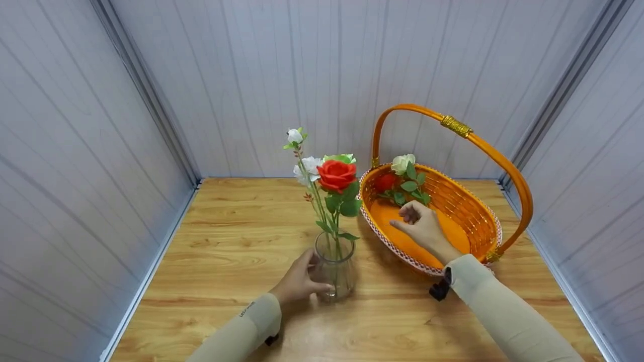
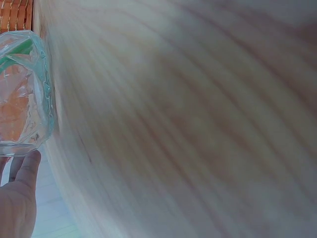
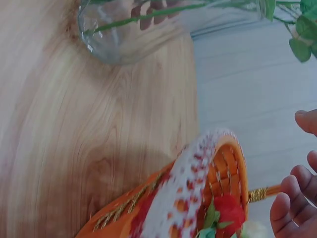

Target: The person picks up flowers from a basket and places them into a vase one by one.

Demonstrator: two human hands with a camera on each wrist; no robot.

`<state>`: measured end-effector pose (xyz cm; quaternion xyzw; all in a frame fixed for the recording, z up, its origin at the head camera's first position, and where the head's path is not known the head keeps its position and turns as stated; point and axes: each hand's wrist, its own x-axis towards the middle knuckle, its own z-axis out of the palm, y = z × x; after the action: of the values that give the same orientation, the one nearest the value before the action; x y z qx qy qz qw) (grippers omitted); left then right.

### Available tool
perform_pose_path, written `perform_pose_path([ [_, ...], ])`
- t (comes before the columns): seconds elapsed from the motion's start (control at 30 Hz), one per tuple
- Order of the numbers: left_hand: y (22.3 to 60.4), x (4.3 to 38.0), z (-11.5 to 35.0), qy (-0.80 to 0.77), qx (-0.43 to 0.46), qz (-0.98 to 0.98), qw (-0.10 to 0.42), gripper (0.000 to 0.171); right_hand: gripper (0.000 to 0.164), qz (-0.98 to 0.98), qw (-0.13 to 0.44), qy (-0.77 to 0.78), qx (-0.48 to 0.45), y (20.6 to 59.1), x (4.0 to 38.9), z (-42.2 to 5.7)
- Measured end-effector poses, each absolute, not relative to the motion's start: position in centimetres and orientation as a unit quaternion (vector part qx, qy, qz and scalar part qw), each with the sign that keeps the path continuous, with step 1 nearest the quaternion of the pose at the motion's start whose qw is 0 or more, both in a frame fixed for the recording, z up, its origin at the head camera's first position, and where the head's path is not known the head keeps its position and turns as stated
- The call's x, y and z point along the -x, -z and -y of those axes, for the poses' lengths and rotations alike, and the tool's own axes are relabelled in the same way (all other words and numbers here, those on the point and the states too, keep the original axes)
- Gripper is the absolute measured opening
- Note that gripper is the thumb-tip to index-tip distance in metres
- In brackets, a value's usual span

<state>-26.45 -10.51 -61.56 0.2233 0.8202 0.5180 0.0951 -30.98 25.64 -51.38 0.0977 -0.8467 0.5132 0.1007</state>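
One Hand at the Vase, One Above the Basket

From where I stand, the left hand [image 1: 300, 282] has its thumb and fingers curved round the lower part of a clear glass vase [image 1: 341, 279], which stands upright on the wood-grained surface [image 1: 236, 241]. A red rose [image 1: 337, 176] rises from it on a leafy stem, with a full white bloom [image 1: 308, 170] and a small white bud [image 1: 295, 136] beside it.

Just to the vase's right sits an orange woven basket [image 1: 465, 211], its tall handle [image 1: 508, 168] bound with gold. Over its open middle, the right hand [image 1: 423, 229] hangs with fingers loosely bent and thumb apart from them. A second red rose [image 1: 385, 182] and a cream rose [image 1: 403, 164] lie at the basket's far left end, near those fingertips.
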Motion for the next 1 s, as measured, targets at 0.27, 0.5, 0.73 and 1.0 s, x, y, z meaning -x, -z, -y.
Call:
perform_pose_path([
  [0.27, 61.6, 26.4, 10.6, -0.524, -0.225, -0.816, 0.098, 0.086, 0.030, 0.855, 0.110, -0.501, -0.070, 52.5, 31.7, -27.9],
  [0.5, 61.7, 26.4, 10.6, -0.528, -0.227, -0.812, 0.102, 0.087, 0.029, 0.860, 0.109, -0.496, -0.049, 53.0, 32.0, -29.8],
  [0.73, 61.6, 26.3, 10.6, -0.523, -0.216, -0.817, 0.109, 0.077, 0.032, 0.865, 0.114, -0.488, -0.022, 53.6, 32.3, -31.3],
  [1.0, 61.4, 26.3, 10.6, -0.523, -0.212, -0.818, 0.111, 0.079, 0.039, 0.876, 0.109, -0.469, -0.005, 54.0, 32.7, -32.8],
])
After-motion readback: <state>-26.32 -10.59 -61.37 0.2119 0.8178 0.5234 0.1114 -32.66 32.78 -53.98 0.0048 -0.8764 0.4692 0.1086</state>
